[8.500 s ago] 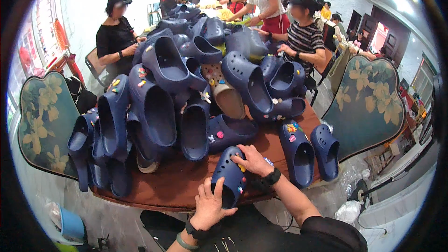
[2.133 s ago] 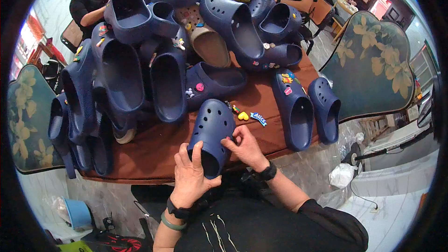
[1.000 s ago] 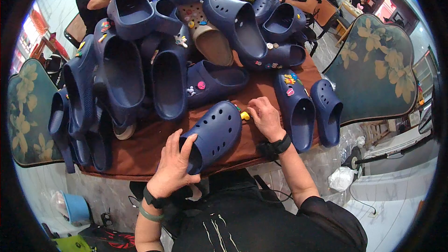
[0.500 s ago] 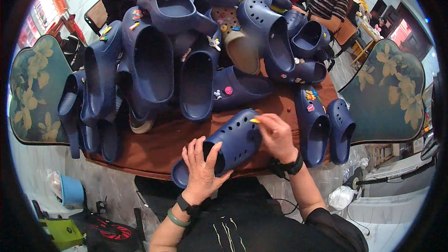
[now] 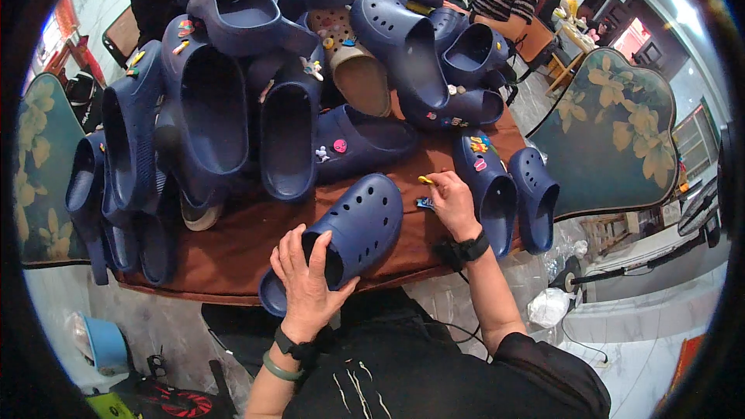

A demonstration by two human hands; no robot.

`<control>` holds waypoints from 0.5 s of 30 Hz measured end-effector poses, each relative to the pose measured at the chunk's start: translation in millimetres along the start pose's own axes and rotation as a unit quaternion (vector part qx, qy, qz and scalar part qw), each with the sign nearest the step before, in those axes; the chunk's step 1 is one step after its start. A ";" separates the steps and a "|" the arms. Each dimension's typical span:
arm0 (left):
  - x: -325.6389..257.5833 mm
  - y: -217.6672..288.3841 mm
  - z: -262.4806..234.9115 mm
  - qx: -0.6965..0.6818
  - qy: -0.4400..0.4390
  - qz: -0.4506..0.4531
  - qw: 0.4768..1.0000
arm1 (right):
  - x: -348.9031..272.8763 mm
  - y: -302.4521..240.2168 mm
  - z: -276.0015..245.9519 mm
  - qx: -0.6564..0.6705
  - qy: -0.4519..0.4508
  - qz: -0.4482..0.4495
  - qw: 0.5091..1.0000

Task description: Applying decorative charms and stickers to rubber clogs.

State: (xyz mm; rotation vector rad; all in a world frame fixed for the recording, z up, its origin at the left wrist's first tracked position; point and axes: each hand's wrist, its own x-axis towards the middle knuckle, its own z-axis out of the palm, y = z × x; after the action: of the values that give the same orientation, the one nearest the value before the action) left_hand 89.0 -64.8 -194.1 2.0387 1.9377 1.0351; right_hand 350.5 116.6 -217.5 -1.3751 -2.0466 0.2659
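Note:
A navy blue clog (image 5: pixel 363 221) lies at a slant on the brown cloth near the table's front edge, toe away from me, with bare holes across its upper. My left hand (image 5: pixel 309 279) grips it around the opening, fingers on the left rim and thumb on the upper. To the clog's right, apart from it, my right hand (image 5: pixel 454 203) pinches a small yellow shoe charm (image 5: pixel 424 180) between thumb and fingertips. Just below those fingers a small blue-and-white piece (image 5: pixel 424 202) shows; whether it lies on the cloth or is held, I cannot tell.
Navy clogs with charms (image 5: pixel 213 120) are heaped across the back and left of the table, a beige clog (image 5: pixel 361 81) among them. A charmed clog (image 5: pixel 495 206) and a plain one (image 5: pixel 535 202) stand at right. Chair backs (image 5: pixel 613 140) flank the table; two people work beyond.
My right hand with the yellow charm has drawn away from the clog's toe to the right. The blue-and-white piece has come into sight. The whole view has shifted slightly.

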 end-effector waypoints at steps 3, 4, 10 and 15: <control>-1.3 -2.3 1.8 0.001 -0.002 0.002 1.000 | -8.6 8.7 4.5 0.041 -0.014 0.011 0.999; -2.8 -3.3 2.0 0.002 -0.001 -0.001 1.000 | -11.8 5.6 2.3 0.043 -0.016 0.009 0.999; -5.4 -4.6 4.0 -0.008 -0.004 0.002 1.000 | -34.9 -7.4 -14.9 -0.196 -0.069 -0.041 0.977; -3.2 -4.2 2.5 -0.019 0.002 0.015 1.000 | -25.3 -17.1 -12.1 -0.080 0.051 -0.127 0.987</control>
State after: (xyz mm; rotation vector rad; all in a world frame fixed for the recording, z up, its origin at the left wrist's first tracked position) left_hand 87.2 -66.2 -199.5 2.0525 1.8791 1.0752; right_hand 351.1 84.8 -209.9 -1.1766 -2.1658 -0.0785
